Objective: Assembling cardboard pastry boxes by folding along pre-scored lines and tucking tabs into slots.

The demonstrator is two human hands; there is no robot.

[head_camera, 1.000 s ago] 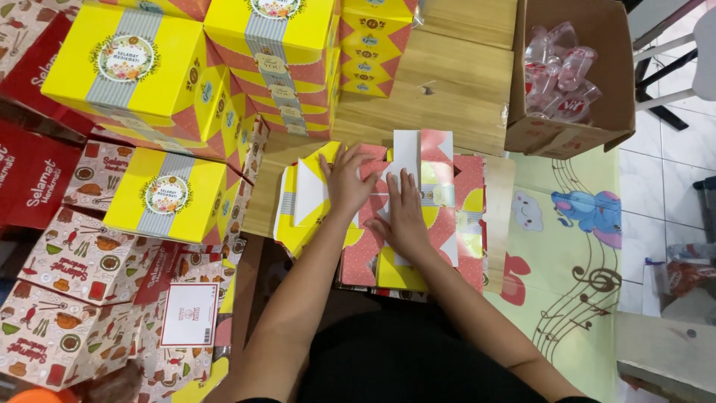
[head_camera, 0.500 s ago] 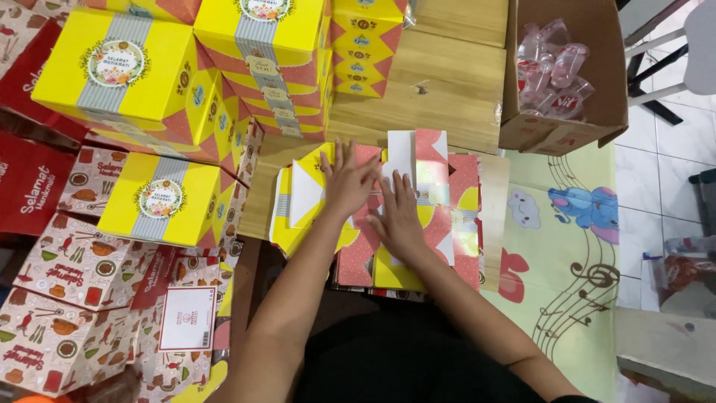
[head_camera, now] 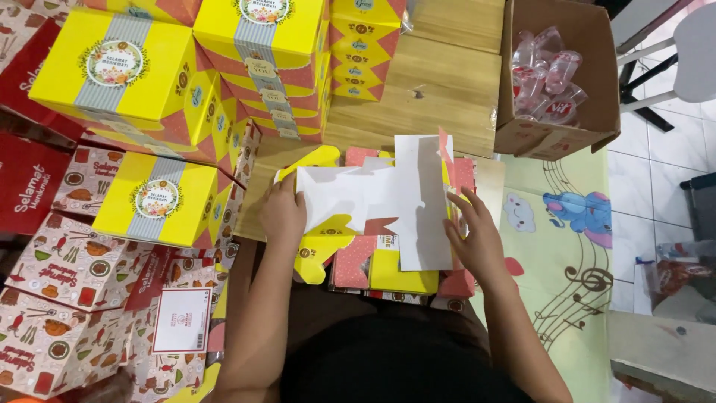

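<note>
A flat, unfolded cardboard box blank [head_camera: 388, 198] lies white side up on a stack of yellow and pink flat blanks [head_camera: 388, 272] on my lap, against a low wooden table [head_camera: 440, 97]. My left hand [head_camera: 283, 216] grips the blank's left flap. My right hand [head_camera: 473, 239] holds its right edge, fingers spread along the card.
Assembled yellow boxes [head_camera: 123, 71] are piled at the upper left, with more [head_camera: 156, 198] beneath and red and white patterned boxes [head_camera: 67, 261] at the left. A brown carton [head_camera: 589, 67] holding sealed plastic cups stands at the upper right. A cartoon mat [head_camera: 567, 246] covers the floor on the right.
The top blank has been turned over, so its white side now faces up. Both hands moved apart from the middle of the stack to the blank's left and right edges.
</note>
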